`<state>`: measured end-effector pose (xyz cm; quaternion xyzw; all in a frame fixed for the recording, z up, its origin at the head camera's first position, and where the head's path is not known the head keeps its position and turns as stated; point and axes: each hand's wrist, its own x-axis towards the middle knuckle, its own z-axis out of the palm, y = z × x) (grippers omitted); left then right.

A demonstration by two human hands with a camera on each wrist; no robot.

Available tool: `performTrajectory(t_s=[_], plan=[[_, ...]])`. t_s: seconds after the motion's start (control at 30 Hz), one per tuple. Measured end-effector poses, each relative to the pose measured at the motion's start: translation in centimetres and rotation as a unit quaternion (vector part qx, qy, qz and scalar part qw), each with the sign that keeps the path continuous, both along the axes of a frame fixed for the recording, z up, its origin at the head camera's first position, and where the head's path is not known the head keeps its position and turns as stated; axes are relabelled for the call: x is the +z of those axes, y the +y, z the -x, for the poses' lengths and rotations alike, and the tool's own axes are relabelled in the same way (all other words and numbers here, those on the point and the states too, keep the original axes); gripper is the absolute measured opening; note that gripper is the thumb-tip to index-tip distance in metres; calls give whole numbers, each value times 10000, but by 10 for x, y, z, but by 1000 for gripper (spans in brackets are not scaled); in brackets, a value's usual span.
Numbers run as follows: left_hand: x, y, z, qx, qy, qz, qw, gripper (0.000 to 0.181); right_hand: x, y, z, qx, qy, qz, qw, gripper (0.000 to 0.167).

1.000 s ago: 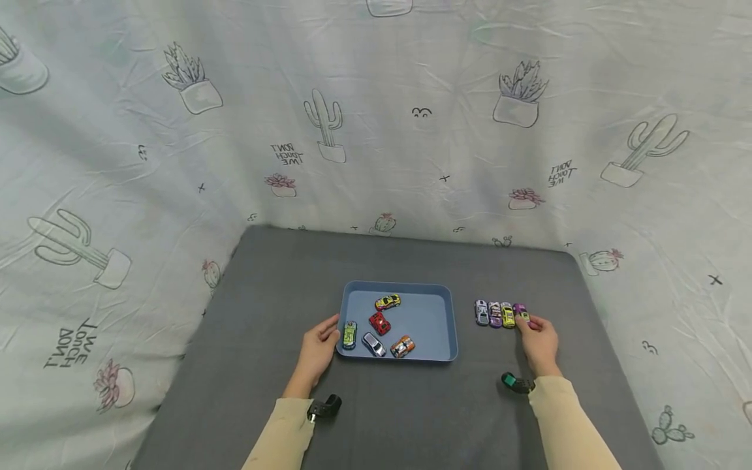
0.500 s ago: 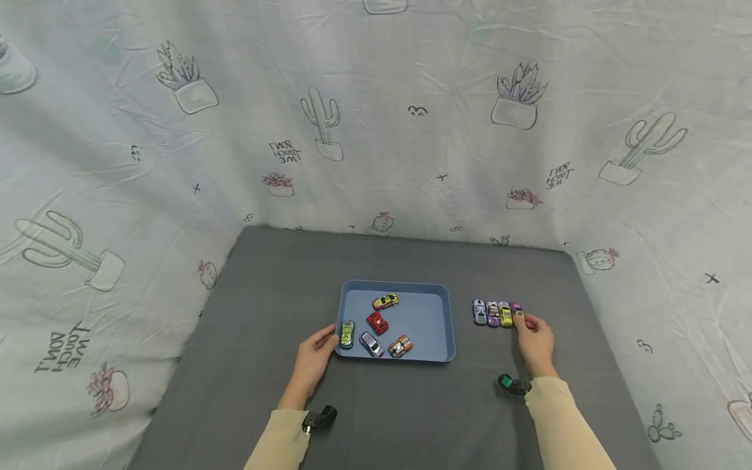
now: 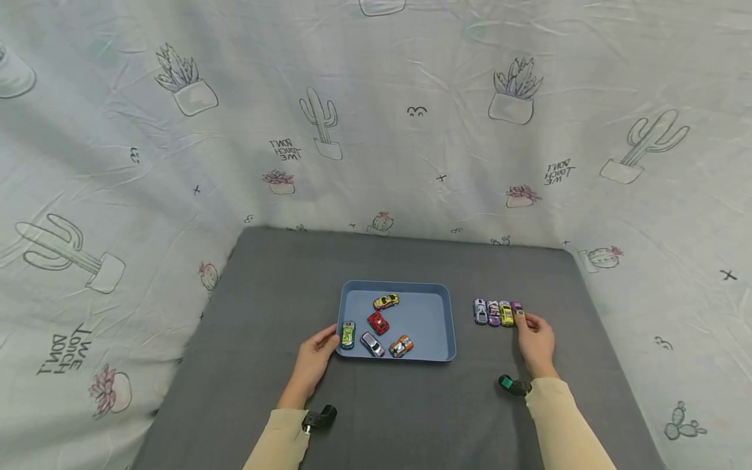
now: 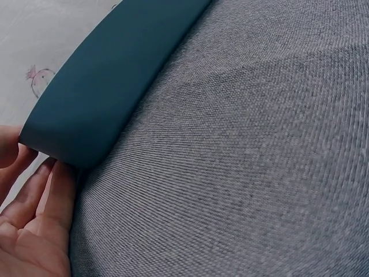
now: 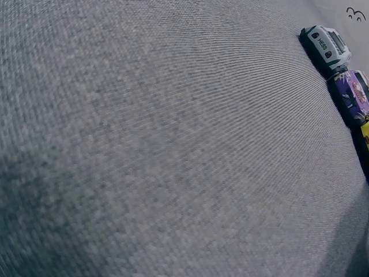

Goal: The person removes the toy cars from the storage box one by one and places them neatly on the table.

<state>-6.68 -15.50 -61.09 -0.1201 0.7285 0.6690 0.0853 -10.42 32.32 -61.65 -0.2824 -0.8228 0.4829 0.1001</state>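
At the near left corner of a blue tray [image 3: 395,358], my left hand [image 3: 311,365] has its thumb at the rim and its fingers along the outer wall. The left wrist view shows this hand [image 4: 40,225] gripping the corner of the tray [image 4: 92,86]. My right hand [image 3: 536,346] pinches a purple toy car [image 3: 516,307], the rightmost in a side-by-side row with a yellow car [image 3: 506,314], a purple-and-white car [image 3: 493,314] and a white car [image 3: 480,312]. Only part of the row, including the white car [image 5: 327,47], shows in the right wrist view, without the hand.
Inside the tray are a green car [image 3: 348,335], a red car [image 3: 378,323], a silver car [image 3: 373,344], an orange car [image 3: 401,346] and a yellow-and-red car [image 3: 386,301]. A grey cloth [image 3: 405,411] covers the table; a patterned curtain [image 3: 388,143] hangs behind.
The purple car under my right hand has moved slightly left, closer against the yellow car. My left hand stays at the tray corner. The head view has shifted a little.
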Motion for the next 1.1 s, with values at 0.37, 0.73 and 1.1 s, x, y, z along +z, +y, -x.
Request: performTrajectory(t_s=[0.37, 0.73, 1.1], plan=[[-8, 0, 1, -263, 469, 2, 9986, 45, -3, 3, -4, -288, 171, 250, 9991, 55], [26, 2, -5, -627, 457, 90, 9969, 46, 21, -36, -3, -17, 901, -141, 9958, 48], [21, -2, -6, -621, 577, -20, 9964, 44, 38, -114, -1, 1895, 1361, -136, 9723, 49]])
